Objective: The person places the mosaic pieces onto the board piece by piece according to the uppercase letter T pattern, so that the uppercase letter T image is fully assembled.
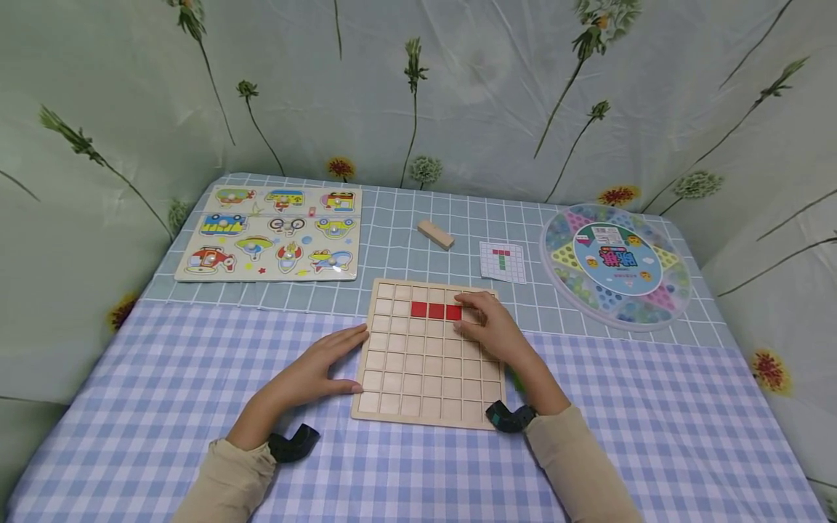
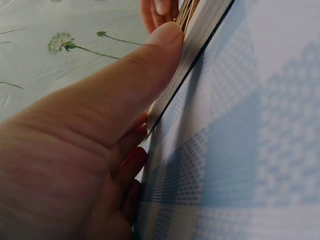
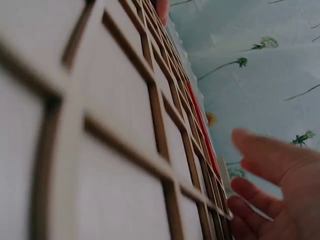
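A wooden grid board (image 1: 405, 385) lies on the checked cloth, with three red square tiles (image 1: 436, 311) side by side in one of its upper rows. My left hand (image 1: 310, 369) rests at the board's left edge, thumb and fingers spread along it; the left wrist view shows the thumb against the board's side. Over the board's upper right, my right hand (image 1: 493, 330) has its thumb and fingers parted beside the rightmost red tile. Nothing shows between those fingers in the right wrist view, where the red tiles (image 3: 202, 131) appear as a thin strip.
Beyond the board are a small wooden block (image 1: 435, 234) and a pattern card (image 1: 503, 262) with a red and green T. A vehicle puzzle board (image 1: 271, 232) lies at back left, a round game box (image 1: 616, 266) at back right. Something green (image 1: 518, 382) shows partly beside the right forearm.
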Available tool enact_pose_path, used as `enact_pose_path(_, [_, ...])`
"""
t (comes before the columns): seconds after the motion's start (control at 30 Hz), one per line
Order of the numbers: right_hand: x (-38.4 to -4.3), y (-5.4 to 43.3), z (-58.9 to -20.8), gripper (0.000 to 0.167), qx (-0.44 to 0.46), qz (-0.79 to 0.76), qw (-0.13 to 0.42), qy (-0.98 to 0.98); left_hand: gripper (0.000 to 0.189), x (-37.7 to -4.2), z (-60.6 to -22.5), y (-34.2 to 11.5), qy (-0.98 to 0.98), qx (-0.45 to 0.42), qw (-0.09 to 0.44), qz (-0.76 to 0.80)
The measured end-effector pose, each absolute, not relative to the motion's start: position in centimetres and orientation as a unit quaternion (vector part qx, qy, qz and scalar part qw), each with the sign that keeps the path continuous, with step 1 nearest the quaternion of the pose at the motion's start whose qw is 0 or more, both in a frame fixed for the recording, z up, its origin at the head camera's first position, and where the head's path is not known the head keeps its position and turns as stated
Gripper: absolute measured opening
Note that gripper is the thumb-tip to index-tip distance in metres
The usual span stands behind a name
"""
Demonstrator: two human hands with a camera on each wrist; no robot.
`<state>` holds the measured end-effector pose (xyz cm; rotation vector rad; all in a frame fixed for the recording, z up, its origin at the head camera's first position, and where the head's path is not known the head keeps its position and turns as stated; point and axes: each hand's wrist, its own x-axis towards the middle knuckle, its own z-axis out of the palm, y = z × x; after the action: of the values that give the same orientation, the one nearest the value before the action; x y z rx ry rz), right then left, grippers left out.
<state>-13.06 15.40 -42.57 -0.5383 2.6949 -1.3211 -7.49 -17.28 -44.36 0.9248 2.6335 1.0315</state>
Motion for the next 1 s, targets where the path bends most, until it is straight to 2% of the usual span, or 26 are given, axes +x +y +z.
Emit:
enact_pose_path(0.2, [-11.5, 17.6, -40.7, 0.056, -0.174, -0.451, 0.041, 0.875, 0.081, -7.5, -44.4, -17.2, 0.882, 0.310, 0.087, 0.344])
enact_pose_path(0.53, [-7.9, 21.5, -40.5, 0.058, -0.176, -0.413, -0.012, 0.893, 0.082, -7.5, -44.3, -17.3, 0.884, 0.306, 0.092, 0.341])
enact_pose_path(1.0, [-6.0, 22.8, -43.1, 0.058, -0.152, -0.361, 0.032, 0.919, 0.082, -7.4, -44.4, -17.4, 0.883, 0.307, 0.089, 0.343])
